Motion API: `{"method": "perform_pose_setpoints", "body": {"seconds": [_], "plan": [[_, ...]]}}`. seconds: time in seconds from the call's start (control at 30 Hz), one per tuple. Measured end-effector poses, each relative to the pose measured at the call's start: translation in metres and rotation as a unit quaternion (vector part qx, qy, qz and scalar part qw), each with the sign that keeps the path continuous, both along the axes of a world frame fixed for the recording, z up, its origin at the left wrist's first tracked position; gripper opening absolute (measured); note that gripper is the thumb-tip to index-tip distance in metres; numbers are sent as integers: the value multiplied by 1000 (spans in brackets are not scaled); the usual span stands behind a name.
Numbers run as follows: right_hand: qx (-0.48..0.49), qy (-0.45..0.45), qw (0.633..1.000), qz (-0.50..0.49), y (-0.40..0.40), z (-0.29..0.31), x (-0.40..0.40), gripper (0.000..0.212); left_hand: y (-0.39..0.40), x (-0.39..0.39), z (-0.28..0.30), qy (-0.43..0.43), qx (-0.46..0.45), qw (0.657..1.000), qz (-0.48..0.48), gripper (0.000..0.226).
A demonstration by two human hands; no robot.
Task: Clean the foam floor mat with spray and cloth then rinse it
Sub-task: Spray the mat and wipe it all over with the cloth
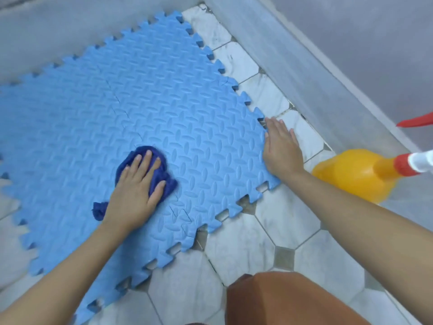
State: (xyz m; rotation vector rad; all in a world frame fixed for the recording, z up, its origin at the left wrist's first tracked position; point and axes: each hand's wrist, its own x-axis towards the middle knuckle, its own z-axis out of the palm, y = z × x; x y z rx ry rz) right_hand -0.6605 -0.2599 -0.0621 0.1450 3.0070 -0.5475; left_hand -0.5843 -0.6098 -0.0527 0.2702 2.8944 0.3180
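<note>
One light blue foam floor mat (pixel 150 109), made of interlocking tiles with toothed edges and an embossed oval pattern, lies flat on a floor of pale marble-look tiles (pixel 236 245) with small grey diamond insets. It fills the left and centre of the view, and its far edges reach the grey wall (pixel 304 66).

One dark blue cloth (pixel 161 171) is bunched on the mat near its middle. The left hand (pixel 138 191) lies on top of it, fingers (pixel 143 163) straight and slightly spread, pressing the cloth against the foam; a tail of the cloth pokes out beside the wrist.

The right hand (pixel 281 148) rests flat, palm down, at the mat's right edge, fingers straight and together, partly on the foam and partly on the floor tile beside it. It holds nothing.

One orange spray bottle (pixel 353 174), with a red collar and a white head, stands on the floor just to the right of that hand, apart from the mat. A red object (pixel 417 121) shows at the right edge; what it is cannot be told.
</note>
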Motion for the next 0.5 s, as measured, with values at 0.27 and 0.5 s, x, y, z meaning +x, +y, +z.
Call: {"method": "perform_pose_setpoints", "body": {"seconds": [0.27,0.5], "plan": [[58,-18,997,-43,-14,8,7,48,33,35,12,2,-4,980,-197,66],[90,-18,994,52,-22,6,43,67,50,33,2,35,-16,973,-228,66]]}}
